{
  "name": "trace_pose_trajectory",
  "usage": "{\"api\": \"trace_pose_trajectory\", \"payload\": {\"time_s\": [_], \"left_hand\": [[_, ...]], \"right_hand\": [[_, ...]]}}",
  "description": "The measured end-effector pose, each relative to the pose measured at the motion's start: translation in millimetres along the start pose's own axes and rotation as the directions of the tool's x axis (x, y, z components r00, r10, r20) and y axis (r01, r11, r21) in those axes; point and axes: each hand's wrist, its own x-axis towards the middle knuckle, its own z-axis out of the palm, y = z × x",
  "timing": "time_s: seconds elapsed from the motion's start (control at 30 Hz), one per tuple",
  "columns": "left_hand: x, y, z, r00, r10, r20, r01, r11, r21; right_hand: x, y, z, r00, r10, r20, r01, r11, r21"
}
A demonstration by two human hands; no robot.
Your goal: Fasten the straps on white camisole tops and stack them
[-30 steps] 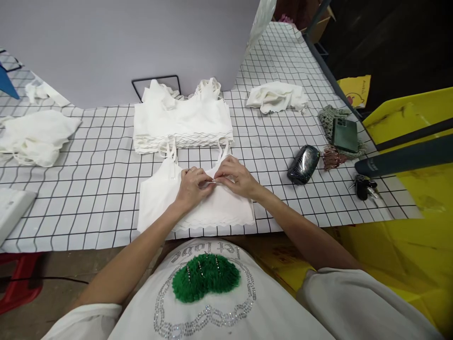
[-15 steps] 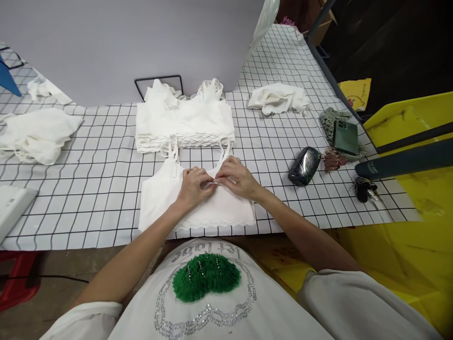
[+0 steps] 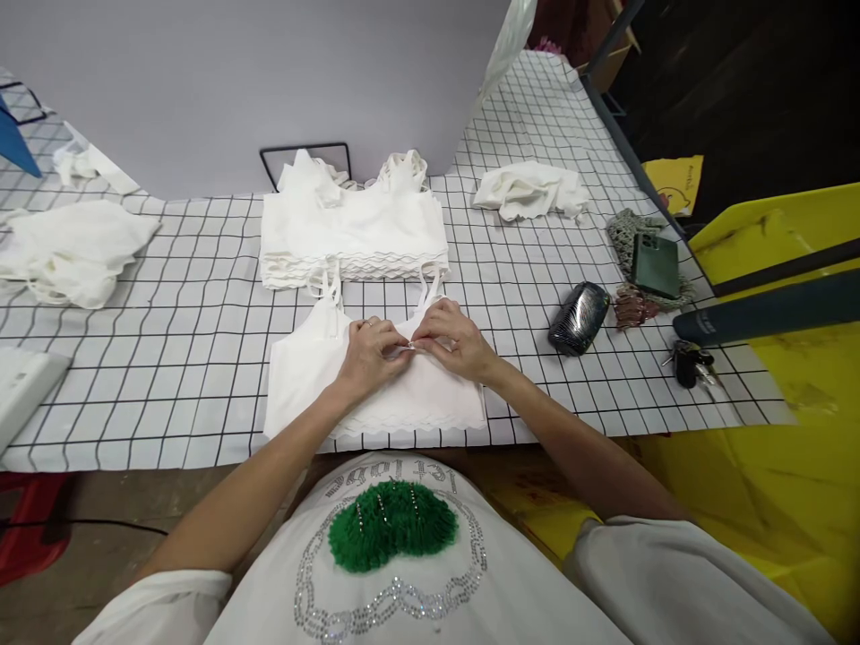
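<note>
A white camisole-style bra top point(image 3: 305, 376) lies spread flat at the table's front edge, its thin straps pointing away from me. My left hand point(image 3: 371, 356) pinches the fabric at the middle of its neckline. Right beside it, my right hand point(image 3: 457, 342) pinches the same spot, the fingertips of both hands nearly touching. A tiny white bit shows between the fingertips, too small to make out. Just behind lies a neat stack of the same white tops point(image 3: 356, 228), with wavy hems facing me.
Loose white garments lie left point(image 3: 81, 251) and back right point(image 3: 530, 190). A grey panel point(image 3: 269, 81) rises behind the stack. On the right are a shiny black case point(image 3: 579, 318), a green phone point(image 3: 656, 265), keys point(image 3: 692, 365) and a dark bottle point(image 3: 766, 309). A white box point(image 3: 27, 381) sits left.
Both hands stay pinched at the neckline with hardly any movement. The whole view has shifted very slightly.
</note>
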Motion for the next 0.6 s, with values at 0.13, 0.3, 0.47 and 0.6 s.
{"api": "trace_pose_trajectory", "payload": {"time_s": [0.13,0.3,0.47,0.6], "left_hand": [[-0.3,-0.6,0.5,1.0,0.004,0.002,-0.004,1.0,-0.001],[-0.2,-0.4,0.2,1.0,-0.006,0.016,0.006,1.0,0.0],[-0.1,0.2,-0.5,1.0,-0.008,0.021,0.008,1.0,-0.004],[0.0,0.5,-0.4,1.0,-0.014,0.02,0.014,1.0,0.008]], "right_hand": [[0.2,-0.1,0.4,1.0,-0.015,-0.008,0.016,1.0,0.008],[-0.1,1.2,0.9,1.0,-0.019,0.003,0.019,1.0,0.003],[-0.4,0.1,0.4,1.0,-0.011,0.015,0.011,1.0,0.006],[-0.6,-0.9,0.7,1.0,-0.003,0.02,0.003,1.0,-0.001]]}}
